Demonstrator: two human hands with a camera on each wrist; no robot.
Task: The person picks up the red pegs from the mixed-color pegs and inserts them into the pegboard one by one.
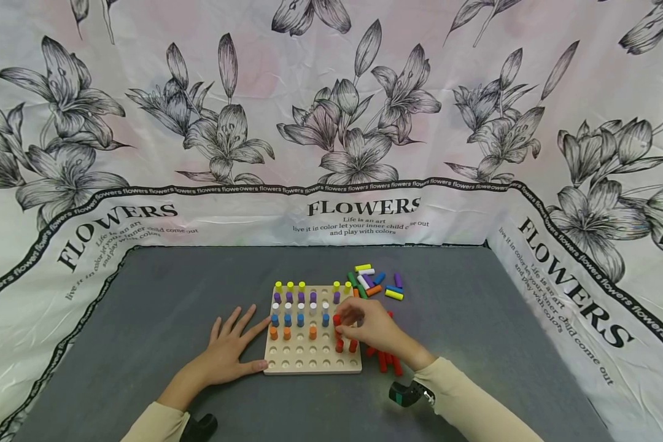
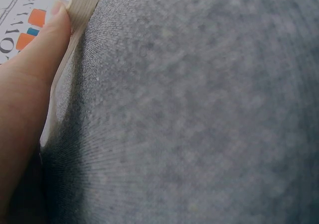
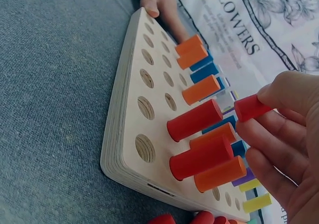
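A wooden peg board [image 1: 313, 371] lies on the table, with rows of yellow, purple, white, blue and orange pegs. Between thumb and fingers, my right hand [image 1: 372, 322] pinches a red peg [image 3: 246, 108] over the board's right side. Two red pegs stand upright in the board; in the right wrist view, one red peg [image 3: 194, 120] is just beside the held one. My left hand [image 1: 229, 353] rests with fingers spread on the table, its thumb and index fingertip at the board's left edge. In the left wrist view its thumb [image 2: 42, 50] lies along the wooden edge.
Loose red pegs [image 1: 383, 362] lie right of the board, partly under my right forearm. Behind them is a scatter of mixed pegs, among them an orange peg [image 1: 373, 290] and a yellow peg [image 1: 394, 294]. A flower-printed cloth [image 1: 243, 215] hangs around the grey table [image 1: 199, 276].
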